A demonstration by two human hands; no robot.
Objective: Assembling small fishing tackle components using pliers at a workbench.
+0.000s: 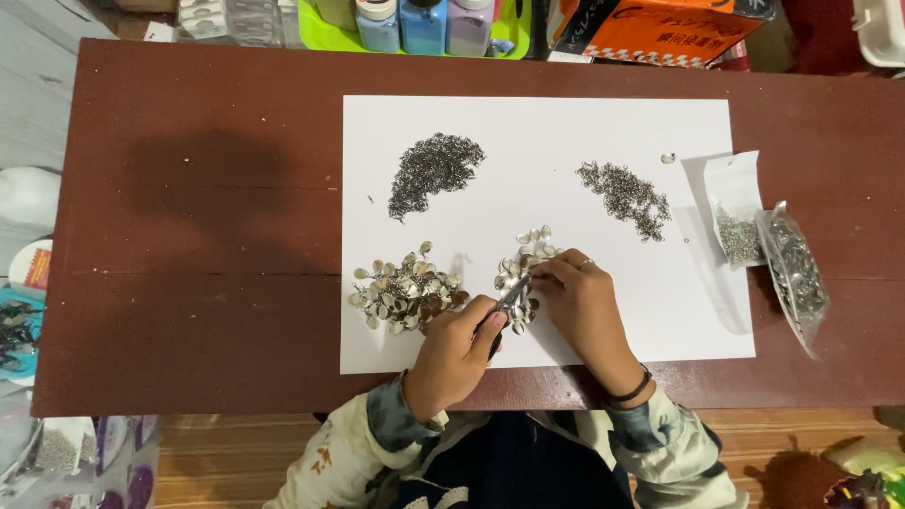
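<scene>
Petal-shaped metal pieces (524,273) sit in a small heap at the centre of the white sheet (537,123), and both hands meet right over them in this head view. Left hand (455,353), lower centre, is closed around slim pliers (510,300), whose tip pokes into the heap's lower edge. Right hand (583,306) pinches at one piece with fingertips curled; what exactly sits between them is too small to tell. To do this well, I'd judge, keep the pliers low and steady and let the right fingers hold the piece still against the paper. A second, bigger petal heap (405,290) lies just left. Upper middle, a dark pile of tiny rings (432,170); to its right, a lighter ring pile (627,196). Far right, clear bags (792,269) of more parts rest on the brown table (189,236).
</scene>
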